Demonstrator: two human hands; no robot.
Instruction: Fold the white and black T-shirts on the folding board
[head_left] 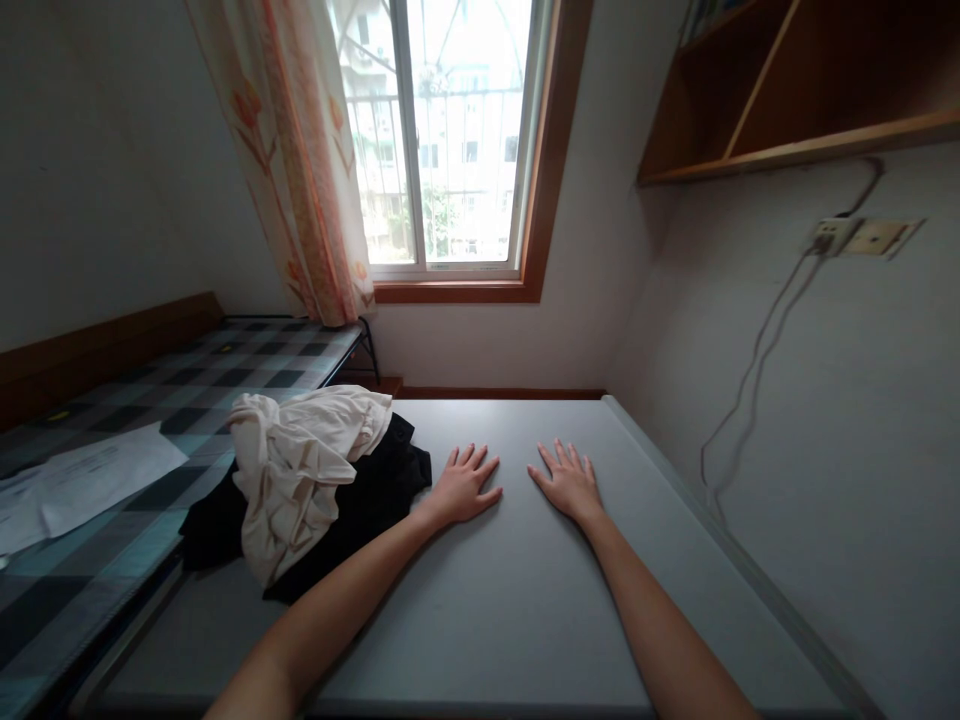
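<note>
My left hand (pixel 461 487) lies palm down on the pale grey table (pixel 495 620), its fingers spread and nothing in it. Just right of it, my right hand (pixel 568 480) rests flat on the same surface, also with fingers apart and holding nothing. A gap separates the two hands. Beside my left wrist and forearm is a rumpled cream cloth (pixel 300 460), heaped on top of a black cloth (pixel 390 475). The pile lies at the table's left edge, partly over the bed side.
A bed with a checkered cover (pixel 187 370) adjoins the table on the left, with white papers (pixel 97 480) on it. A curtain (pixel 292 150) hangs by the window. On the right are a wall shelf (pixel 795 150), a socket (pixel 832 236) and a dangling cord (pixel 739 400).
</note>
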